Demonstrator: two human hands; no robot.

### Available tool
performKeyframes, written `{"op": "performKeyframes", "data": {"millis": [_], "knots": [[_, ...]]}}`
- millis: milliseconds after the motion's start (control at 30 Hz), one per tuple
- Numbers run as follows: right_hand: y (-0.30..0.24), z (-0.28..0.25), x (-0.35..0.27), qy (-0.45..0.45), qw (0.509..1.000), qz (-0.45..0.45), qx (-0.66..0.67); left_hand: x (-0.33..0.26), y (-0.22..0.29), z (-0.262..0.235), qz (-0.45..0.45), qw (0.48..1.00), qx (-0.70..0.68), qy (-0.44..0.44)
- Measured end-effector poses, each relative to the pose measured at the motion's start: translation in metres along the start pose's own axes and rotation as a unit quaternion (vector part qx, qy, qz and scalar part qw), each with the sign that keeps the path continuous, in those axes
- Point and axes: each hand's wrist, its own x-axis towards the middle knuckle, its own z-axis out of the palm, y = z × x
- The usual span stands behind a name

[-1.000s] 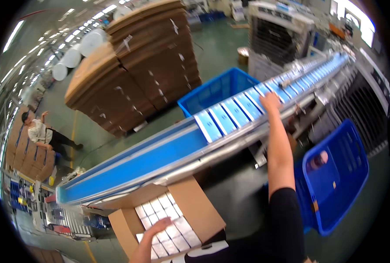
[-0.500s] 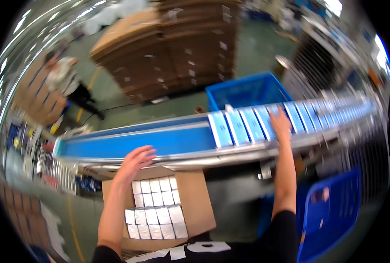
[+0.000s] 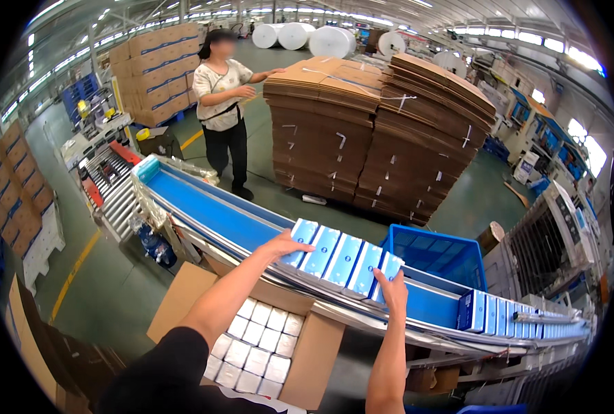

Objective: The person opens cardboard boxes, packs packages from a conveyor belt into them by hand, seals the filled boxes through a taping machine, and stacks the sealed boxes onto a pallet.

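A short row of blue-and-white packs (image 3: 341, 258) stands side by side on the blue conveyor belt (image 3: 203, 207). My left hand (image 3: 286, 246) presses on the left end of this row, its thumb over the nearest pack. At the other end my right hand (image 3: 392, 288) grips the last pack, so the row sits squeezed between my two hands. In front of me, below the belt, an open cardboard carton (image 3: 324, 352) holds several white packs (image 3: 255, 334) in rows; my left forearm covers part of it.
More packs (image 3: 489, 314) queue on the belt at the right, beside a metal guide rail. Behind the belt stands a blue crate (image 3: 434, 255). Tall stacks of flat cardboard (image 3: 327, 138) rise beyond, with a person (image 3: 224, 103) next to them. A roller conveyor (image 3: 114, 193) adjoins at the left.
My left hand has moved from above the carton to the row's left end. A gap has opened between the gripped row and the packs at right. The view has tilted up and turned.
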Motion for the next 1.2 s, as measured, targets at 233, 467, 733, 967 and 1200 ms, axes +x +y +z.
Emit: {"op": "performKeyframes", "data": {"millis": [233,467,733,967,1200], "knots": [[-0.091,0.024,-0.129,0.095,0.987,-0.122,0.038,-0.175,0.031,-0.063,0.172,0.932,0.205,0.243],[-0.010,0.165,-0.224,-0.138,0.984,0.040,-0.108,-0.258,-0.200,-0.094,0.065,0.989,0.092,0.093],[-0.011,0.246,-0.136,-0.445,0.790,0.028,-0.422,-0.153,-0.223,-0.108,-0.116,0.845,0.472,-0.221],[0.019,0.285,-0.185,-0.347,0.842,-0.042,-0.411,-0.160,-0.224,-0.092,-0.159,0.869,0.452,-0.123],[0.046,0.269,-0.147,-0.462,0.856,-0.130,-0.192,-0.141,-0.167,-0.012,-0.176,0.781,0.509,-0.316]]}}
